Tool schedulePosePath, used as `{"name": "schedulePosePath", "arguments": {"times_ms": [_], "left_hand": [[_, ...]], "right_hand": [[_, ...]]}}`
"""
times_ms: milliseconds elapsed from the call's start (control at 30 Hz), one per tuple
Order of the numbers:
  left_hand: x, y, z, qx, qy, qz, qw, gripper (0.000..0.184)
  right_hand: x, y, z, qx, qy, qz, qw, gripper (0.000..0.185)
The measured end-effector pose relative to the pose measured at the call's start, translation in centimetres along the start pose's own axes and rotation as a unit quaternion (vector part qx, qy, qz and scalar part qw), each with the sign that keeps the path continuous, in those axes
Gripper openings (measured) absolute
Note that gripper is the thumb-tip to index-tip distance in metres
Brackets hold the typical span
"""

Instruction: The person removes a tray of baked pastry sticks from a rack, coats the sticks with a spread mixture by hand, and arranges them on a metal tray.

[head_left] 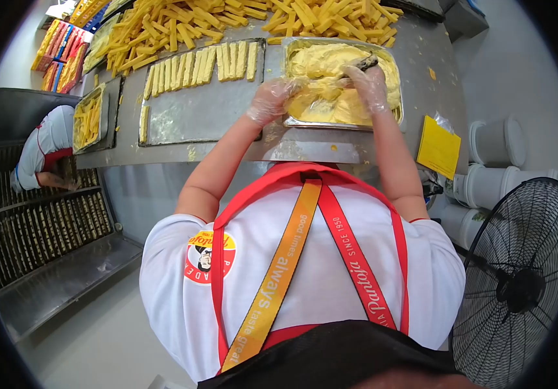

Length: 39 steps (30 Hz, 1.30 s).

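Observation:
My right hand (368,89), in a clear plastic glove, is closed around the dark handle of a spatula (364,63) over a metal tray (403,97). Thick yellow cream (324,59) fills the tray, and the spatula's blade is mostly hidden in the cream and behind my fingers. Also gloved, my left hand (271,102) is at the tray's left rim with its fingertips drawn together by the cream; what they hold, if anything, is hidden. To its left lies a flat baking sheet (194,120) with a row of coated sticks (181,70) along its far side.
Plain yellow sticks (168,29) are heaped at the table's back. A smaller tray of sticks (87,122) stands at the left end. Another person (48,146) bends over racks there. A yellow pad (439,147), white buckets (496,142) and a fan (519,285) are on the right.

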<state>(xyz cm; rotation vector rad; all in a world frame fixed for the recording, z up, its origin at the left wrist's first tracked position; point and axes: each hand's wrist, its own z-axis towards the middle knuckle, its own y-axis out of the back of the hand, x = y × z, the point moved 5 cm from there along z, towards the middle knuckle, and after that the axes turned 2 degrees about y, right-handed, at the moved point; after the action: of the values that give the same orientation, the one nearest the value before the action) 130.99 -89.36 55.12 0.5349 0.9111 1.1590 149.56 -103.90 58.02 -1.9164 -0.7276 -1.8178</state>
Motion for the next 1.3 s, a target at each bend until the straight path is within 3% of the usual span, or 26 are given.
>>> {"name": "schedulePosePath", "arguments": {"times_ms": [100, 233, 267, 367, 433, 533, 633, 667, 767, 900, 967, 1000, 1033, 1067, 1167, 1233, 1300], "left_hand": [[0.4, 0.0, -0.1, 0.004, -0.001, -0.008, 1.000, 0.043], [1.6, -1.9, -0.3, 0.060, 0.065, -0.008, 0.996, 0.040], [1.4, -1.8, -0.4, 0.045, 0.059, 0.008, 0.997, 0.032], [0.1, 0.5, -0.5, 0.065, 0.153, 0.102, 0.981, 0.022], [1.4, 4.6, -2.8, -0.066, 0.212, 0.060, 0.973, 0.015], [5.1, 12.8, -10.5, -0.211, 0.393, 0.062, 0.893, 0.015], [13.2, 18.9, -22.6, -0.267, 0.481, 0.234, 0.802, 0.018], [15.0, 20.3, -26.0, -0.242, 0.468, 0.340, 0.779, 0.019], [19.0, 21.8, -32.8, -0.213, 0.533, 0.402, 0.713, 0.019], [19.7, 21.6, -33.0, -0.144, 0.597, 0.325, 0.719, 0.022], [21.0, 20.9, -33.6, -0.105, 0.631, 0.296, 0.710, 0.031], [20.8, 20.6, -33.7, -0.131, 0.605, 0.337, 0.709, 0.037], [20.4, 20.1, -33.7, -0.157, 0.575, 0.375, 0.710, 0.043], [19.6, 19.5, -32.8, -0.184, 0.543, 0.409, 0.710, 0.050], [15.1, 18.8, -23.6, -0.184, 0.456, 0.423, 0.761, 0.064], [14.5, 16.0, -16.0, -0.223, 0.337, 0.372, 0.836, 0.058], [15.7, 11.7, -10.0, -0.112, 0.348, 0.280, 0.888, 0.054]], "right_hand": [[0.5, 0.7, 0.4, 0.001, 0.001, -0.161, 0.987, 0.020], [1.4, -1.7, -0.9, 0.094, 0.013, 0.106, 0.990, 0.023], [1.0, -1.8, -0.6, 0.092, 0.011, 0.096, 0.991, 0.022], [-3.0, 1.0, 2.8, 0.028, -0.020, -0.100, 0.994, 0.022], [-2.3, 1.2, 2.1, 0.020, -0.011, -0.092, 0.995, 0.026], [-0.9, -0.2, 0.4, 0.004, -0.003, -0.084, 0.996, 0.029], [-1.9, -0.3, 0.9, 0.003, 0.004, -0.088, 0.996, 0.031], [-2.0, -0.3, 0.9, 0.000, 0.007, -0.087, 0.996, 0.031], [-1.4, -1.1, 0.9, -0.007, 0.016, -0.103, 0.995, 0.032], [-2.4, -1.0, 1.7, 0.008, 0.022, -0.245, 0.969, 0.029], [-1.3, -3.1, -0.5, 0.034, 0.111, -0.269, 0.956, 0.025], [-0.9, -4.1, -2.1, 0.042, 0.152, -0.281, 0.947, 0.023], [-0.7, -5.3, -3.4, 0.112, 0.188, -0.272, 0.937, 0.018], [-1.2, -6.1, -4.3, 0.152, 0.172, -0.233, 0.945, 0.016], [-2.1, -5.5, -3.4, 0.186, -0.006, -0.082, 0.979, 0.016], [-1.9, -2.5, 0.0, 0.079, 0.018, -0.113, 0.990, 0.015], [-1.2, -1.0, 1.3, 0.031, 0.082, -0.207, 0.975, 0.016]]}}
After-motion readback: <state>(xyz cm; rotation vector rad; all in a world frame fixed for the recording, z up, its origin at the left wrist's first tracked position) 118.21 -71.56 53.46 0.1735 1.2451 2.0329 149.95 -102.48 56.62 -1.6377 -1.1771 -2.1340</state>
